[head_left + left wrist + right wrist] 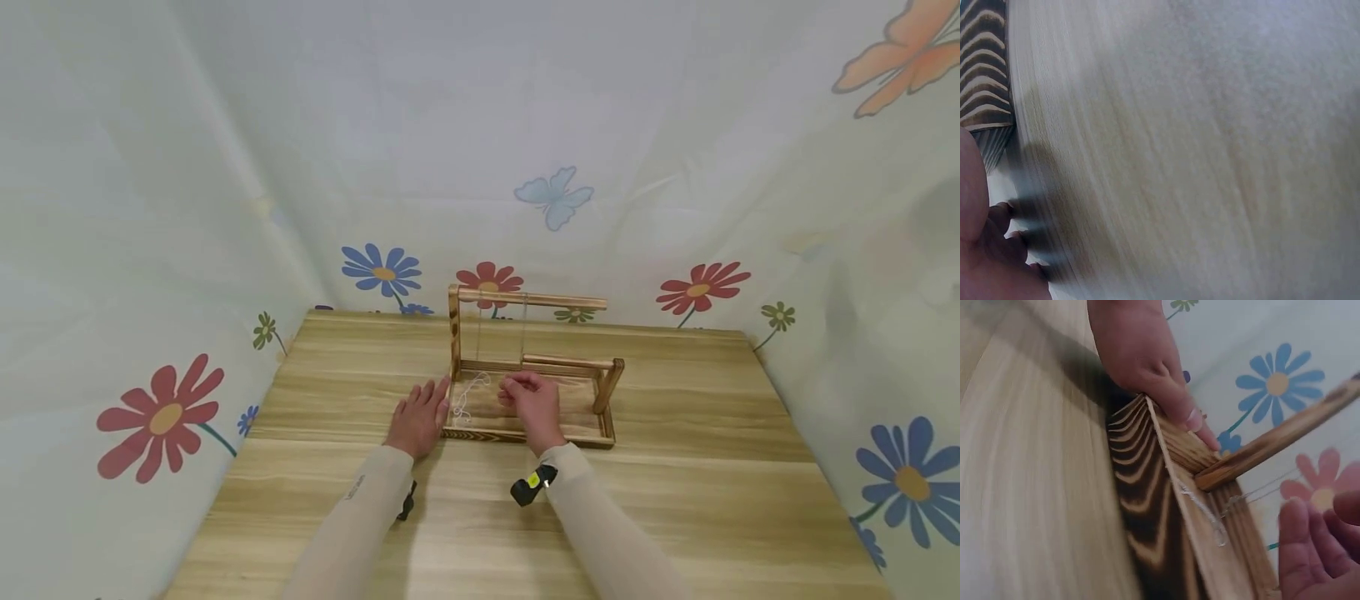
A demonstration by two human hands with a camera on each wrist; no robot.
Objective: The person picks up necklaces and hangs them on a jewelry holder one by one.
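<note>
A wooden tray-like frame (532, 436) with dark grain has a tall left post (454, 333) carrying a long rod (555, 300), and a shorter right post (609, 387) with a low rod (570, 361). Thin strings (523, 329) hang from the long rod. A loose white string (465, 400) lies tangled inside at the left. My left hand (420, 417) rests against the frame's left end, fingers extended. My right hand (534, 407) is over the tray's middle with fingers bent and fingertips close together; I cannot tell whether a string is between them.
The frame stands on a wood-grain table (675, 492) near its back edge. Behind and beside it hangs a pale curtain (450, 125) printed with flowers and butterflies. A black wrist camera (534, 485) sits on the right sleeve.
</note>
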